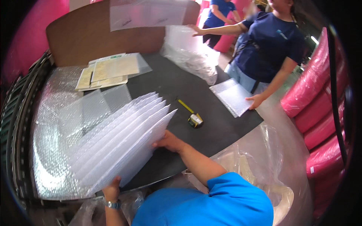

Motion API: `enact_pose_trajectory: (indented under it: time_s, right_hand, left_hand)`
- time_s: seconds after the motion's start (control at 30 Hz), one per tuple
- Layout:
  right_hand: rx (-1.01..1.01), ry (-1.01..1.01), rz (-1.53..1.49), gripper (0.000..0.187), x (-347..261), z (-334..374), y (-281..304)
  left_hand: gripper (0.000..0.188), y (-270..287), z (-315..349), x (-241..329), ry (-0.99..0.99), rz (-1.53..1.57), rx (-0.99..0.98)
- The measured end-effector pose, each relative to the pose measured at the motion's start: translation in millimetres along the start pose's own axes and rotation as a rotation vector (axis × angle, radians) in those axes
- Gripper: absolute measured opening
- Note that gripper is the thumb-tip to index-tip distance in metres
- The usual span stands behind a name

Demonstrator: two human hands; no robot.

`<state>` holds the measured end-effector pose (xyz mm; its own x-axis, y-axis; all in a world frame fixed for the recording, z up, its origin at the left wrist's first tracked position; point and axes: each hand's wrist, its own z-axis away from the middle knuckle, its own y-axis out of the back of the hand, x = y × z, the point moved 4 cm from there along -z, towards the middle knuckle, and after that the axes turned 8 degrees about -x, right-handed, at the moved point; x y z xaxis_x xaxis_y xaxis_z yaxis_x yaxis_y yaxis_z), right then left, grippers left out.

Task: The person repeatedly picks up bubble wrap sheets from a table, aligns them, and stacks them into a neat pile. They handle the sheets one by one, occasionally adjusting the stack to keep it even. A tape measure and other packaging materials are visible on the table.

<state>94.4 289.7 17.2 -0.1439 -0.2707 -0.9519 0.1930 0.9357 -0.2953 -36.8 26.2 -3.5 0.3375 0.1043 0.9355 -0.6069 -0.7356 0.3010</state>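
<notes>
A fanned stack of white bubble-wrap pouches (124,139) stands tilted on its edges over the table, its upper corners spread apart. My left hand (112,189), with a metal watch at the wrist, grips the stack's near lower corner, thumb showing and the other fingers mostly hidden. My right hand (168,142) holds the right side of the stack, its fingertips at the edge of the nearest pouch. Flat clear plastic sheets (90,105) lie just beyond the stack. To the right of it, a tape measure (195,120) rests on the dark tabletop with some yellow blade pulled out.
Papers and a pen lie on a board (113,71) at the far left. Bubble wrap (49,150) covers the table's left side. Across the corner, a co-worker (264,49) holds a flat bubble-wrap pouch (232,96). Pink wrapped rolls (309,94) stand at right; loose plastic film (260,154) hangs below the edge.
</notes>
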Motion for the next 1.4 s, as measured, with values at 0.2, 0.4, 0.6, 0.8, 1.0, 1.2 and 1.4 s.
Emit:
enact_pose_trajectory:
  time_s: [0.2,0.4,0.6,0.8,1.0,1.2,1.4]
  right_hand:
    - [0.089,0.145,-0.088,0.058,5.0,-0.9,12.7]
    - [0.071,0.073,-0.137,0.06,3.9,-1.3,7.9]
    - [0.059,0.085,-0.108,0.057,3.0,-2.1,5.6]
    - [0.073,0.062,-0.07,0.057,0.2,-0.4,3.6]
    - [0.084,0.053,-0.042,0.059,-0.4,0.2,1.6]
    - [0.086,0.052,-0.026,0.062,-3.4,1.1,-0.7]
    - [0.085,0.053,-0.009,0.06,-1.6,1.5,0.8]
  left_hand:
    - [0.035,0.8,-18.3,48.1,-0.137,0.116,0.193]
    - [0.042,65.3,-9.4,72.3,-0.25,0.099,0.503]
    - [0.06,128.0,0.8,67.3,-0.334,-0.354,0.78]
    - [0.062,141.0,8.9,77.7,-0.379,-0.43,0.855]
    - [0.061,152.4,14.3,75.9,-0.402,-0.544,0.882]
    - [0.064,156.5,19.0,76.7,-0.448,-0.608,0.895]
    - [0.066,159.6,24.1,71.3,-0.51,-0.653,0.873]
